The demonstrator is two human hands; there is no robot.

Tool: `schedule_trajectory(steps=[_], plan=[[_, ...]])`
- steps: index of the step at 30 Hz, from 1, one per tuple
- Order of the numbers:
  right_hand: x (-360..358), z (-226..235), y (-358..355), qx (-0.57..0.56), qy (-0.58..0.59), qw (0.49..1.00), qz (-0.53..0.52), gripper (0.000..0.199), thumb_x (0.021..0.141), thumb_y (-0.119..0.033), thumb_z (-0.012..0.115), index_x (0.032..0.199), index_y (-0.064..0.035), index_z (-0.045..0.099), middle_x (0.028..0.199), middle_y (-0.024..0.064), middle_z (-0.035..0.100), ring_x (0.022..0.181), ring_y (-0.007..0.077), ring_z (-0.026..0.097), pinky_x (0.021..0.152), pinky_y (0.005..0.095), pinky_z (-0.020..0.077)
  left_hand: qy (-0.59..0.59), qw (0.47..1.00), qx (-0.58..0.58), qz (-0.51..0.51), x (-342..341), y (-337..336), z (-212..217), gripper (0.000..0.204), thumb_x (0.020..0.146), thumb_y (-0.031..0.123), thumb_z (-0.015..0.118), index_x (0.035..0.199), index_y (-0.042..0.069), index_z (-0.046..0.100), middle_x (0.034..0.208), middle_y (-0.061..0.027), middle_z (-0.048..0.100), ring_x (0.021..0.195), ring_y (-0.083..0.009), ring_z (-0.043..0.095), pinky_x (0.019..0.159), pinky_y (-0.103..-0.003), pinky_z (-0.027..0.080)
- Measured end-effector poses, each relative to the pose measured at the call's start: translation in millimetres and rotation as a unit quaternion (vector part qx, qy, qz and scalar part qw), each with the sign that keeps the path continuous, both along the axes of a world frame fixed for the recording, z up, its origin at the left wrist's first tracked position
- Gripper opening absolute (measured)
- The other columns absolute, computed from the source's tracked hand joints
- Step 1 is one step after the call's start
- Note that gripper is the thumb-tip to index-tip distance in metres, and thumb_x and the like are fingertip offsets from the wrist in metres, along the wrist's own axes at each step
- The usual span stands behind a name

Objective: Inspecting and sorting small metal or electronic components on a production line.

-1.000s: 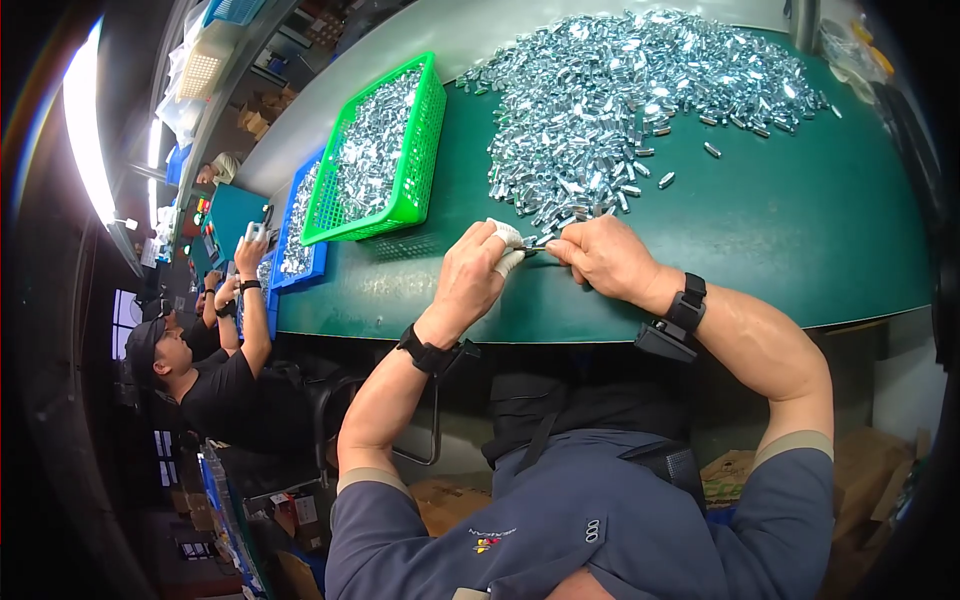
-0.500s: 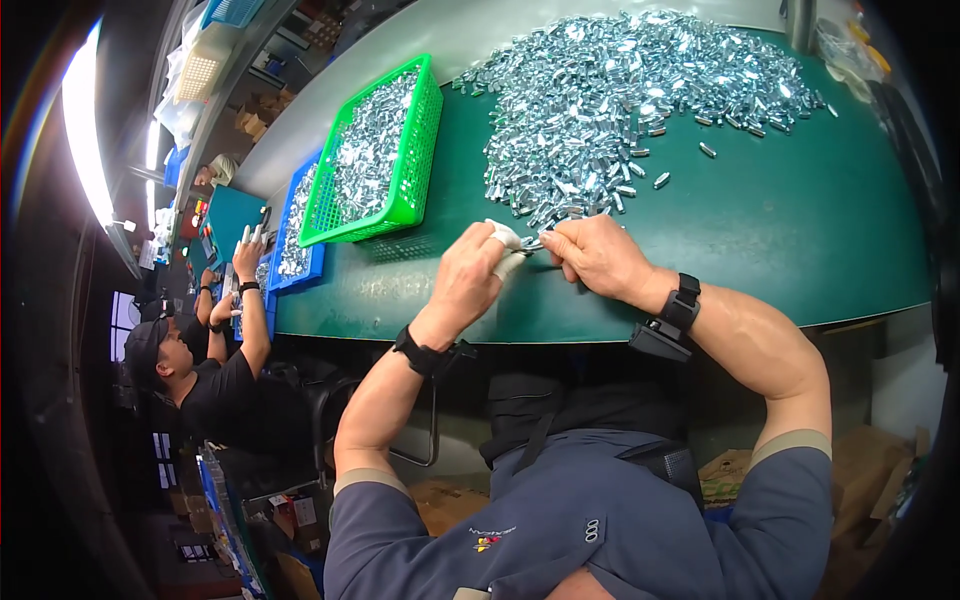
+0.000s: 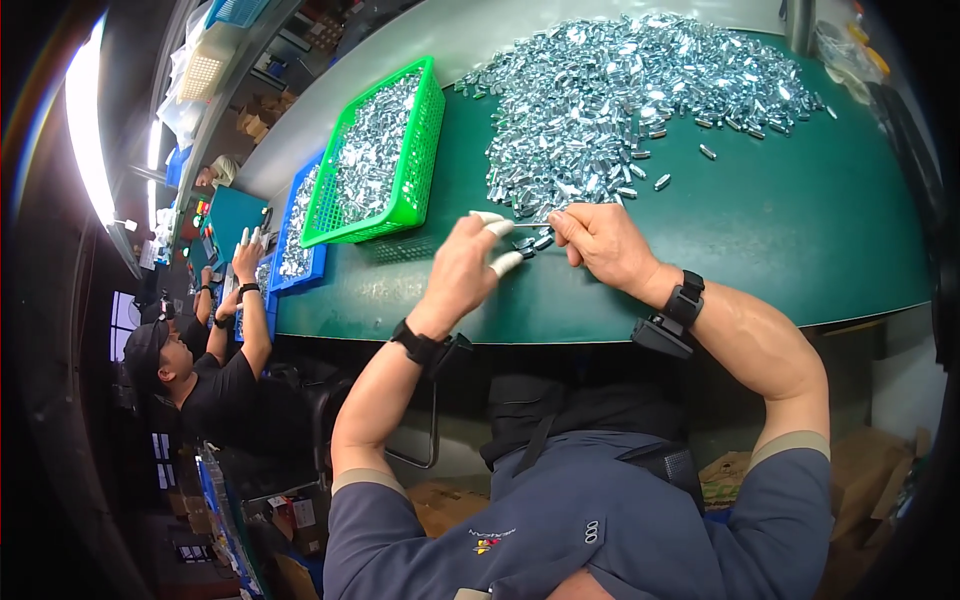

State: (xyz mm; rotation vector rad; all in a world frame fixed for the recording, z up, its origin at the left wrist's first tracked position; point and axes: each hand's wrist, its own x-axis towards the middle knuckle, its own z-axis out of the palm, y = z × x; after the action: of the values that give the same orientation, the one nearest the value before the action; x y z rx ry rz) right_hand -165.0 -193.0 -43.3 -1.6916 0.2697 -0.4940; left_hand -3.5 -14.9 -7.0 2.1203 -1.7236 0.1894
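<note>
My right hand (image 3: 606, 246) pinches a thin metal rod (image 3: 532, 225) between thumb and fingers; the rod points left toward my other hand. My left hand (image 3: 464, 268) wears white finger covers, and its thumb and fingers are spread apart with nothing visible between them. Its covered fingertips come close to the rod's left end; whether they touch it I cannot tell. Just below the rod, a few small silvery metal pieces (image 3: 530, 246) lie on the green tabletop (image 3: 720, 240). A large heap of similar shiny cylindrical pieces (image 3: 570, 140) spreads beyond both hands.
Left of the heap stands a green plastic basket (image 3: 425, 150) filled with metal pieces. Beside it, a blue tray (image 3: 312, 262) holds more. Farther left, a co-worker in black (image 3: 200, 375) sits at the bench with raised hands. A few pieces (image 3: 662, 182) lie loose right of the heap.
My left hand has drawn back a little to the left and its fingers have parted. Small pieces now show on the table between my hands, and the rod is more visible.
</note>
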Motion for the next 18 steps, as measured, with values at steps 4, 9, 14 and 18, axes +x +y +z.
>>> schedule_trajectory(steps=[4, 9, 14, 18], plan=[[1, 3, 2, -0.005, 0.009, 1.0, 0.005, 0.043, 0.106, -0.033, 0.057, 0.077, -0.0024, 0.068, 0.057, 0.0066, 0.064, 0.053, 0.0171, 0.062, 0.056, 0.0349, 0.0482, 0.013, 1.0, 0.018, -0.002, 4, 0, -14, 0.027, 0.085, 0.01, 0.08, 0.111, 0.005, 0.073, 0.108, -0.0114, 0.069, 0.102, -0.0315, 0.065, 0.088, -0.04, 0.054], [1, -3, 1, -0.048, 0.01, 0.999, 0.022, 0.04, 0.106, -0.03, 0.058, 0.079, -0.0018, 0.068, 0.057, 0.004, 0.063, 0.05, 0.0111, 0.057, 0.051, 0.031, 0.0442, -0.012, 0.999, 0.006, 0.039, 17, 2, -17, 0.025, 0.087, 0.007, 0.077, 0.111, 0.004, 0.074, 0.104, -0.0107, 0.068, 0.1, -0.0318, 0.065, 0.085, -0.04, 0.054], [2, -5, 4, -0.056, 0.027, 0.998, 0.033, 0.04, 0.105, -0.03, 0.059, 0.078, -0.0019, 0.068, 0.059, 0.0049, 0.065, 0.052, 0.0129, 0.059, 0.053, 0.0317, 0.0457, 0.013, 0.997, 0.008, 0.072, 16, 7, -19, 0.021, 0.092, 0.006, 0.072, 0.113, 0.003, 0.074, 0.099, -0.0102, 0.069, 0.094, -0.0283, 0.068, 0.082, -0.036, 0.055], [-2, -1, 7, -0.08, 0.039, 0.995, 0.045, 0.042, 0.104, -0.034, 0.058, 0.078, -0.0038, 0.068, 0.06, 0.0068, 0.066, 0.055, 0.0208, 0.064, 0.057, 0.0367, 0.0489, 0.243, 0.965, -0.049, 0.092, 10, 8, -18, 0.02, 0.099, 0.007, 0.067, 0.117, 0.002, 0.072, 0.101, -0.0091, 0.071, 0.091, -0.0221, 0.07, 0.081, -0.032, 0.055]])
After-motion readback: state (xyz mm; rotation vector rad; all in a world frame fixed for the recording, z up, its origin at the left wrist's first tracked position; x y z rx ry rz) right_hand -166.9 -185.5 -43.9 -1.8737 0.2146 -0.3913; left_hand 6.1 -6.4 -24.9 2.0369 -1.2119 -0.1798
